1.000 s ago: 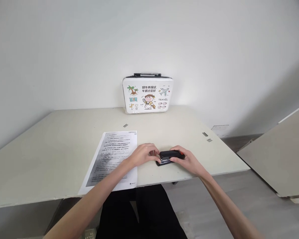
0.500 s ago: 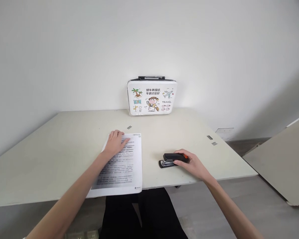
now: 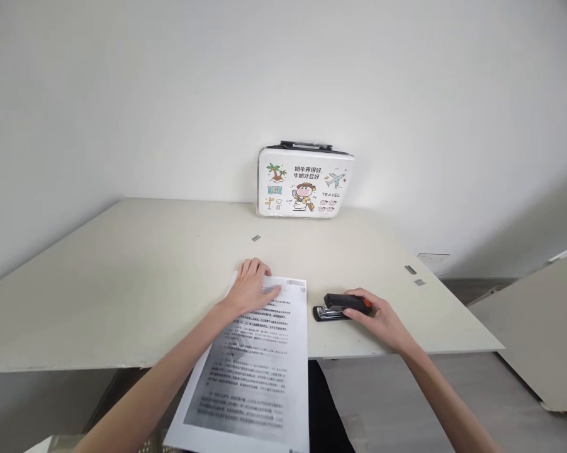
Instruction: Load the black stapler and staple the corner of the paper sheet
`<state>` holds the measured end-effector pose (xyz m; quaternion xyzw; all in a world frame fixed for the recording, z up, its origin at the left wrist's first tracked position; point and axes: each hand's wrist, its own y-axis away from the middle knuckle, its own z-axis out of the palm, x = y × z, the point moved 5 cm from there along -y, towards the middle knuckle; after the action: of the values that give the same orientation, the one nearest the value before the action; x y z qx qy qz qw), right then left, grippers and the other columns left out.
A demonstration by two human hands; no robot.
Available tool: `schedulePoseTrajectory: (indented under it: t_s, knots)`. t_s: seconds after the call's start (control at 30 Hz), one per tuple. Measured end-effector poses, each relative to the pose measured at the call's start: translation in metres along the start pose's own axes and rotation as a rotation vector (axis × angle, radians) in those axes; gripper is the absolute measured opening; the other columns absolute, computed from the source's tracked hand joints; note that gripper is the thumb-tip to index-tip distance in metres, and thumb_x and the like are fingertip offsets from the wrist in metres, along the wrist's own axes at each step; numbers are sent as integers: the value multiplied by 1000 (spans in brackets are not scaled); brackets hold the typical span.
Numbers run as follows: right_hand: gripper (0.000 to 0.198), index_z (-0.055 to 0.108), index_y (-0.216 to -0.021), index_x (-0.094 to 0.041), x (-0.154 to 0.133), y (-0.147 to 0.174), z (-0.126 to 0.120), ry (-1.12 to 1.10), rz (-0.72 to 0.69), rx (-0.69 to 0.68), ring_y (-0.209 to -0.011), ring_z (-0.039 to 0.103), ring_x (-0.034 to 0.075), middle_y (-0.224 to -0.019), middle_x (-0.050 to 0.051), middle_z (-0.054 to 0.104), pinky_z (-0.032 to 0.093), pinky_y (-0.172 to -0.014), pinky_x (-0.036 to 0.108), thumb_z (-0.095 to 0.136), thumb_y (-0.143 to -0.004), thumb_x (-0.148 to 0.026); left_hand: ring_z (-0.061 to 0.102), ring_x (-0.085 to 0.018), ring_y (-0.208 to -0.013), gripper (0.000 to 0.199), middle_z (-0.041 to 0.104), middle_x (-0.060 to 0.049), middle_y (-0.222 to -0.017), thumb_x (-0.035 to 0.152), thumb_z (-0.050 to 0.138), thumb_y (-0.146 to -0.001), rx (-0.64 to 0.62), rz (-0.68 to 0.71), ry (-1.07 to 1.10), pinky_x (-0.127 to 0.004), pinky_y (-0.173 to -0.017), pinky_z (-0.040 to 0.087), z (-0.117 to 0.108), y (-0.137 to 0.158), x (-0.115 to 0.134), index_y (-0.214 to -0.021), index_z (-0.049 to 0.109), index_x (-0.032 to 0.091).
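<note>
My left hand (image 3: 253, 288) is on the top left part of a printed sheet of paper (image 3: 259, 371), its thumb across the page and its fingers curled at the far edge. Whether more sheets lie under the top one I cannot tell. The paper's lower half hangs over the table's front edge, above my lap. To the right, my right hand (image 3: 375, 318) is closed around the rear of a black stapler (image 3: 336, 302), which rests on the table with its front end pointing left. A small gap separates the stapler from the paper's right edge.
A white case (image 3: 306, 182) with cartoon prints and a black handle leans against the wall (image 3: 179, 94) at the back of the table (image 3: 99, 283). Small grey strips (image 3: 256, 238) lie on the tabletop, and two more (image 3: 410, 270) are near its right edge.
My left hand has moved the paper to the right and toward me, close to the stapler, so more of it overhangs the edge. My right hand keeps its hold; the view has shifted slightly.
</note>
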<state>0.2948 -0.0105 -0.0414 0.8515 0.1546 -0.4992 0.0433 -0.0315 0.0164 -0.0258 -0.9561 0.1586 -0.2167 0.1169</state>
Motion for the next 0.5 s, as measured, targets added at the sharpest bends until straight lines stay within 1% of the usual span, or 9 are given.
schedulePoseTrajectory:
  t_s: [0.1, 0.27, 0.37, 0.5]
  knots:
    - [37, 70, -114, -29, 3, 0, -2, 2, -3, -5, -107, 66, 25, -117, 3, 74, 52, -95, 36, 71, -90, -56, 50, -31, -112, 28, 56, -9, -113, 46, 64, -91, 2, 2, 44, -49, -98, 45, 1, 2, 5, -102, 53, 22]
    - [38, 71, -113, -28, 4, 0, -2, 10, -4, 5, -110, 66, 26, -119, 4, 74, 53, -94, 36, 71, -90, -57, 53, -29, -109, 29, 62, -7, -110, 48, 63, -93, -36, 26, 130, -49, -100, 43, 4, 10, 18, -101, 52, 22]
    - [40, 71, -112, -27, 1, 2, 0, 33, -12, 27, -110, 66, 27, -118, 5, 74, 54, -92, 35, 71, -89, -59, 53, -30, -110, 28, 63, -7, -111, 46, 63, -94, -41, 39, 138, -50, -102, 42, 7, 18, 30, -103, 53, 22]
    - [39, 70, -111, -27, -2, 3, 1, 51, -13, 28, -105, 67, 26, -115, 4, 75, 54, -92, 35, 70, -89, -59, 53, -30, -111, 21, 62, -8, -113, 40, 62, -96, -33, 56, 112, -52, -103, 41, 11, 26, 42, -103, 55, 21]
